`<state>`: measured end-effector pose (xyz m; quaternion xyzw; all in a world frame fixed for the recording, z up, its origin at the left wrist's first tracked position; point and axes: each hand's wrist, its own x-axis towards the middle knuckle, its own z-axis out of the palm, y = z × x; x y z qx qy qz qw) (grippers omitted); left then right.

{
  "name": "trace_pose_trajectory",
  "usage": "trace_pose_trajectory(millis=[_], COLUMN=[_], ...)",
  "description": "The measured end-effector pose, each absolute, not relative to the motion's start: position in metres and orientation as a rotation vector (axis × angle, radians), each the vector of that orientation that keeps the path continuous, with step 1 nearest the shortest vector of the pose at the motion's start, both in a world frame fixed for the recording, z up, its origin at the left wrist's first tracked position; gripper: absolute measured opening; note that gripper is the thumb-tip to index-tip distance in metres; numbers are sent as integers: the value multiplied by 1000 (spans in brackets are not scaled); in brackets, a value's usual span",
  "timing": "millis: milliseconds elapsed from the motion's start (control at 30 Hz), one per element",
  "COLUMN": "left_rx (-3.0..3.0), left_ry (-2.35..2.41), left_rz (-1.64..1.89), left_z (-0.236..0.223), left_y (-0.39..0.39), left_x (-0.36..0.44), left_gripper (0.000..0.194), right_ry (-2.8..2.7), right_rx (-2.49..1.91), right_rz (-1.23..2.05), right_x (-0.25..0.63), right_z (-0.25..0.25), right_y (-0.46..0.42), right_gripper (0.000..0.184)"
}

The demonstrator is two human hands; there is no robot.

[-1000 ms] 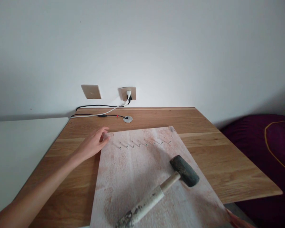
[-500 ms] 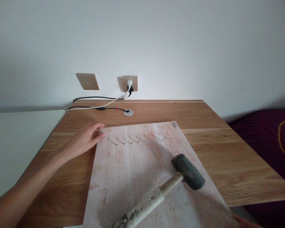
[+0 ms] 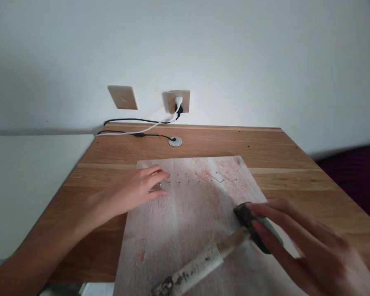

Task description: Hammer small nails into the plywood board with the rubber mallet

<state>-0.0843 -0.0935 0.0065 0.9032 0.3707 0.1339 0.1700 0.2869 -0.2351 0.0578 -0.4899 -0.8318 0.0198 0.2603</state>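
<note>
My left hand (image 3: 144, 187) hovers over the left part of a pale, whitewashed wooden board (image 3: 172, 230), fingers apart with nothing held. Its fingertips are beside the left end of two rows of small nails (image 3: 188, 181) stuck in the board. Some nails at the right lean over. A rubber mallet (image 3: 200, 265) lies slantwise on the board, its dark head to the right and its worn, white-wrapped handle toward me. Reaching in from the right, my right hand (image 3: 314, 246) is slightly blurred, with fingers and thumb closed about the mallet's head.
Below the board is a wooden desk (image 3: 296, 181) against a white wall. Cables run from a wall socket (image 3: 181, 102) past a round grommet (image 3: 175, 141). A white panel (image 3: 33, 176) stands at the left, and a dark purple surface (image 3: 354, 176) is at the right.
My left hand has moved from the board's far left corner to over the left nails. My right hand has come up from the lower right onto the mallet's head. The view has shifted slightly.
</note>
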Motion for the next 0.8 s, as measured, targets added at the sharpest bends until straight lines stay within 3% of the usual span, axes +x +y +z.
trace_pose_trajectory(millis=[100,200,267,800], left_rx=[2649,2631,2580,2922], left_ry=[1005,965,961,855], left_rz=[315,312,331,201], left_z=[4,8,13,23], left_y=[-92,-93,-93,-92], left_x=[-77,-70,-67,-59], left_gripper=[26,30,33,22], right_ry=[-2558,-2687,-2757,-2990], right_rx=[-1163,-1098,-1062,-1036], right_rz=[-84,-40,0,54], right_x=[250,233,221,174], right_z=[75,70,64,50], right_y=[-187,-153,-139,-104], right_gripper=[22,31,28,14])
